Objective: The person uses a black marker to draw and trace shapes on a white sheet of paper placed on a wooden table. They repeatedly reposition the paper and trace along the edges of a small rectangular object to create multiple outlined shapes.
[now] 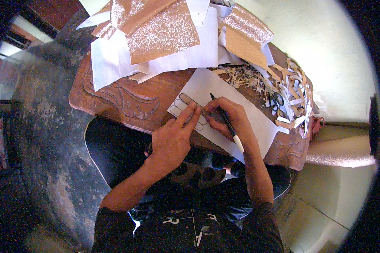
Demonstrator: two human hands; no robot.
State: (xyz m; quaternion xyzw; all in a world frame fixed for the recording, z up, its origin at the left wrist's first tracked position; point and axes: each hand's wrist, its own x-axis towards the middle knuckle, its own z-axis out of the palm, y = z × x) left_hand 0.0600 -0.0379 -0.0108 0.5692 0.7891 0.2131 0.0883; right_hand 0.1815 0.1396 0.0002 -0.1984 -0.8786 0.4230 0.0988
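A pale sheet point(245, 122) lies slantwise on the wooden table, with several long, round-ended outlines drawn near its left edge. A narrow brownish round-ended shape point(185, 99) lies among the outlines; whether it is a loose strip is hard to tell. My left hand point(172, 137) rests on the sheet, its index and middle fingers stretched out beside that shape. In my right hand point(232, 116) is a black pen with a white end point(226, 119), its dark pointed end tilted up and away from me. The right fingertips come down close to the left ones, partly hiding the outlines.
Glittery rose-gold sheets point(160, 36) with white backing cover the table's far side. Curly shavings and cut strips point(293, 99) pile up at the right, with dark-handled scissors point(276, 101) among them. The carved wooden table point(114, 99) ends just before my lap. A glittery roll point(342, 152) lies beyond its right edge.
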